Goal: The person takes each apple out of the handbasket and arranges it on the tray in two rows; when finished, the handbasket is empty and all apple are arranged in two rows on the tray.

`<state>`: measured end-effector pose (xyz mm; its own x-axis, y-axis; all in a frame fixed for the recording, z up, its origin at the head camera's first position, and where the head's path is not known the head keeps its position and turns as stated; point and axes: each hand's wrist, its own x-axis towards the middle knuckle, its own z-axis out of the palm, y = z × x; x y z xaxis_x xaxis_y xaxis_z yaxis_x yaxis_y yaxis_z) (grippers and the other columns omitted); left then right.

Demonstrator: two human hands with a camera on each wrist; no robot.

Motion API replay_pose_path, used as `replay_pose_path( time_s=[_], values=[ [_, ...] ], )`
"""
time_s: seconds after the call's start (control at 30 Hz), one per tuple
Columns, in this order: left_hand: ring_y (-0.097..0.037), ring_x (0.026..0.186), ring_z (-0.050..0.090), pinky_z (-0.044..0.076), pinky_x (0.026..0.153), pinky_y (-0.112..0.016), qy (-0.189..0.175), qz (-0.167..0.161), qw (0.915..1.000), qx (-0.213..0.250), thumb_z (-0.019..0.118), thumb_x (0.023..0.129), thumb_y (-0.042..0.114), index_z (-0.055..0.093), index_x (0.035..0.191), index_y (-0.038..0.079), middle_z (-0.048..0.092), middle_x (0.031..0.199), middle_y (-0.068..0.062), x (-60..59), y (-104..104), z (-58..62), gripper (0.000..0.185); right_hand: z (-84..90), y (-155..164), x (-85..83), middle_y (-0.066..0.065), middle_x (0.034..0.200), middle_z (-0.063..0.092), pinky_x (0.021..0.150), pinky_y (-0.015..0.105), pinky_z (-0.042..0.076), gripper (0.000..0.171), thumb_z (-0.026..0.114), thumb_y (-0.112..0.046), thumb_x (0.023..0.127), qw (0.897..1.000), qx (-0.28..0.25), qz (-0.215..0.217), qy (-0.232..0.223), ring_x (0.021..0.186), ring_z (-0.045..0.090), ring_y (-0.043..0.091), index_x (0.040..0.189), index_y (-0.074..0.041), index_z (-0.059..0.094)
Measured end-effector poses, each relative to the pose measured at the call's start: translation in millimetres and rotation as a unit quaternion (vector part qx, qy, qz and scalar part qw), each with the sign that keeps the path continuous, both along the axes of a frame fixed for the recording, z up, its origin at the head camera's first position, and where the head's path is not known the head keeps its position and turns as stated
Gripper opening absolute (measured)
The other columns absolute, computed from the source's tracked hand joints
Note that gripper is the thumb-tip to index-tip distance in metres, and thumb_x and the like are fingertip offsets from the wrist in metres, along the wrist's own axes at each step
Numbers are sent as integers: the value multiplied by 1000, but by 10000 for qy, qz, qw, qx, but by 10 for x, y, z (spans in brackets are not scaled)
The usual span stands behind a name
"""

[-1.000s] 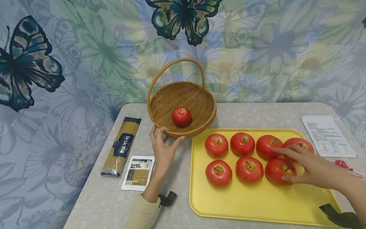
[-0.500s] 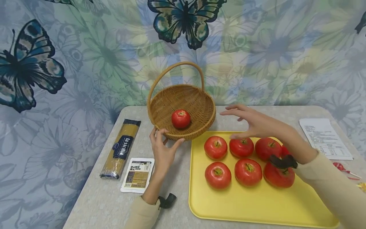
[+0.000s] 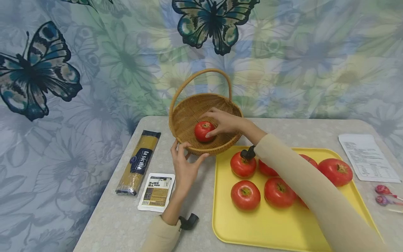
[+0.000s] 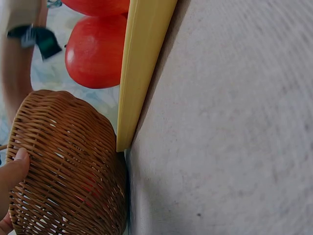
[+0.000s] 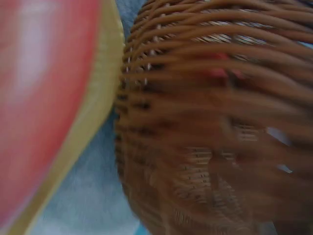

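Head view: right hand is reached into the wicker basket, fingers curled round the lone tomato lying on the basket floor. Left hand is set against the basket's near rim, thumb and fingers spread and pressed on the weave, nothing enclosed. Yellow tray is seen just right of the basket, six tomatoes visible on it, some part-hidden by the sleeve. Left of the basket a spaghetti pack labelled "la sicilia" is laid, a small white packet beside it, print too small to read; a printed sheet at far right, also illegible. Left wrist view: basket wall is touched by a fingertip; tray edge butted against the basket. Right wrist view: blurred; only basket weave and tray edge are made out, grip not visible.
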<state>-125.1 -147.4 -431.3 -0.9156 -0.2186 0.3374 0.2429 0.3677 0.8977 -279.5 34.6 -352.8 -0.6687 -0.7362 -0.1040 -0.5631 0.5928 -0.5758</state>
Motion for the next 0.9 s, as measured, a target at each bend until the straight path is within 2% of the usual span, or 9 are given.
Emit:
replay_pose_path(
  time_s=[0.13, 0.2, 0.33, 0.43, 0.57, 0.67, 0.73, 0.8, 0.9],
  values=[
    [-40, 141, 31, 53, 98, -41, 65, -56, 10000, 24, 87, 72, 32, 50, 110, 4, 22, 151, -26, 9, 57, -4, 59, -146, -129, -103, 15, 150, 33, 111, 49, 39, 80, 77, -38, 84, 9985, 465, 118, -249, 138, 38, 32, 150, -18, 38],
    [-40, 142, 31, 53, 98, -41, 84, -92, 9999, 18, 86, 73, 33, 50, 110, 4, 21, 151, -26, 11, 82, -1, 59, -198, -163, -134, 15, 151, 34, 111, 48, 39, 78, 78, -36, 84, 9974, 659, 153, -254, 137, 39, 33, 149, -17, 40],
    [-40, 143, 29, 53, 98, -41, 62, -148, 9999, -10, 85, 74, 34, 50, 110, 7, 20, 152, -25, 5, 121, 4, 57, -242, -197, -161, 14, 144, 46, 107, 46, 43, 68, 81, -29, 82, 9958, 892, 179, -77, 132, 45, 32, 140, -16, 49],
    [-40, 143, 29, 52, 99, -41, 12, -171, 9999, -19, 85, 74, 33, 50, 110, 7, 20, 152, -25, 3, 133, 6, 56, -229, -182, -153, 12, 137, 50, 103, 45, 47, 65, 83, -26, 79, 9962, 860, 116, 28, 127, 49, 31, 135, -16, 51],
    [-38, 143, 29, 52, 99, -40, -13, -130, 9999, -16, 85, 74, 33, 50, 110, 7, 21, 152, -23, -2, 133, 1, 57, -101, -23, -83, 14, 133, 44, 99, 47, 50, 74, 83, -24, 78, 9994, 311, -61, 102, 122, 51, 32, 143, -19, 46],
    [-39, 142, 30, 52, 99, -40, -23, -73, 10000, -16, 85, 73, 33, 50, 110, 6, 21, 152, -23, -4, 125, 7, 58, 88, 234, 24, 14, 132, 41, 97, 51, 51, 73, 83, -24, 77, 9985, -370, -226, 346, 118, 52, 33, 141, -23, 48],
    [-40, 141, 31, 52, 99, -40, -63, -46, 10000, -27, 85, 73, 33, 49, 111, 7, 21, 152, -23, 0, 111, 16, 58, 245, 467, 142, 13, 132, 43, 92, 51, 52, 68, 83, -22, 77, 9947, -853, -364, 445, 115, 53, 32, 136, -21, 50],
    [-40, 141, 33, 51, 100, -39, -110, -19, 9999, -31, 85, 74, 32, 49, 111, 7, 20, 152, -23, 3, 89, 21, 58, 380, 745, 295, 10, 133, 46, 86, 46, 55, 67, 84, -17, 75, 9890, -1277, -535, 524, 111, 54, 28, 133, -17, 49],
    [-38, 140, 34, 51, 101, -39, -158, 43, 9999, -46, 85, 74, 33, 49, 112, 9, 18, 153, -21, 5, 37, 22, 58, 517, 1206, 594, 8, 134, 50, 82, 28, 56, 74, 85, -8, 73, 9809, -1562, -840, 798, 111, 52, 16, 135, -12, 45]
  ],
)
